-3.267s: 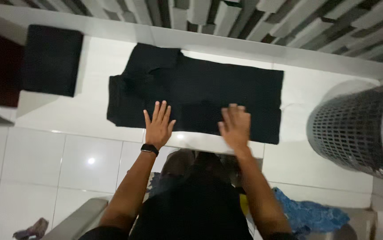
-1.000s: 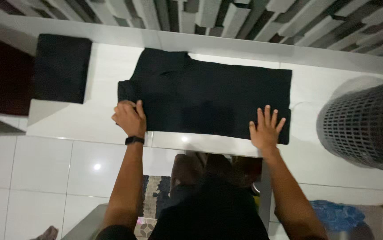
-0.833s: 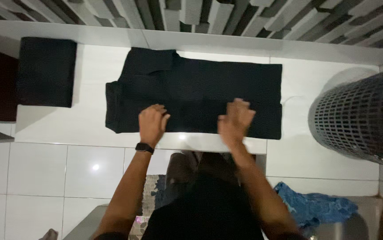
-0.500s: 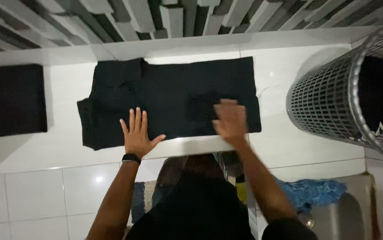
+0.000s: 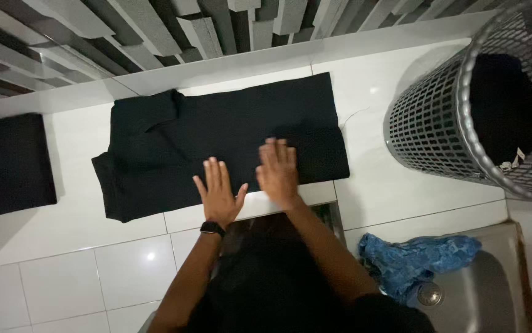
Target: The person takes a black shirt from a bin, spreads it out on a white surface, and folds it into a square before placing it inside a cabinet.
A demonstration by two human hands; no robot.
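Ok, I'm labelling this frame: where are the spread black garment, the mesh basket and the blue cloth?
Black garment [image 5: 216, 126], head view, its flat middle.
Mesh basket [image 5: 429, 123], head view, its grey outer wall.
Blue cloth [image 5: 414, 259], head view, the crumpled middle.

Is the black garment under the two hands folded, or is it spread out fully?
Folded. The black garment forms a long flat rectangle with a doubled layer at its left end; left hand and right hand press on it.

A flat-spread black cotton garment [image 5: 216, 145] lies on a white tiled counter [image 5: 68, 228]. A folded black cloth [image 5: 7, 163] sits left; a grey mesh basket [image 5: 457, 117] stands right.
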